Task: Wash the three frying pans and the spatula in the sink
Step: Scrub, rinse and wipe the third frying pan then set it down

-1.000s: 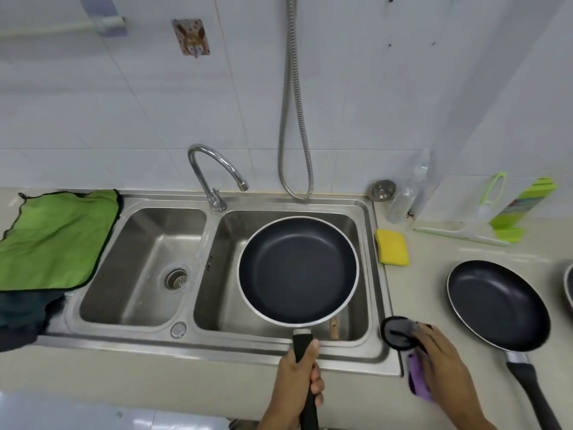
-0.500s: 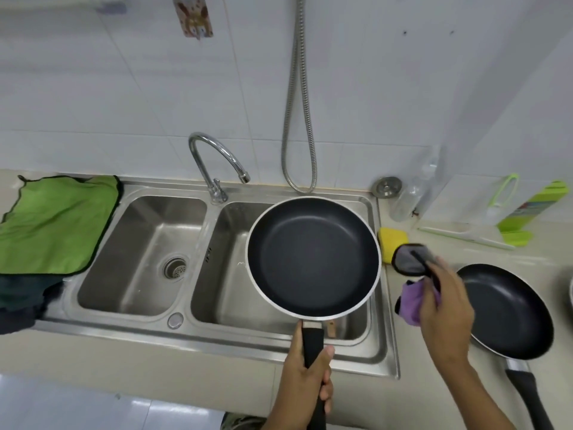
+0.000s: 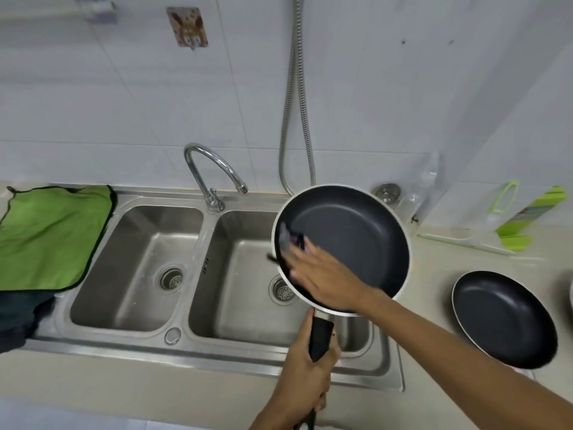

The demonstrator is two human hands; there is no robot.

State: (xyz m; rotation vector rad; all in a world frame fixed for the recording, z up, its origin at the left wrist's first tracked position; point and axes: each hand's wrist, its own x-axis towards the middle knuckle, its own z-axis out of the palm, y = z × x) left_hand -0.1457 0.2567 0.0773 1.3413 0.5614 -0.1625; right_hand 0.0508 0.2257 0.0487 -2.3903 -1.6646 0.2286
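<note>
Left hand [image 3: 305, 364] has its grip wrapped round the frying pan [image 3: 350, 237] handle [image 3: 321, 338], which points back toward the person. The blurred right hand [image 3: 325, 274] presses a scrubber [image 3: 291, 240] inside, grip unclear.

left basin [image 3: 136, 249] free, pan [image 3: 356, 231] over right basin [image 3: 242, 283]

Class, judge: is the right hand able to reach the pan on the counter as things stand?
Probably yes: the counter pan lies uncovered beside that arm, though the right hand has a scrubber at its fingertips inside the held pan.
</note>
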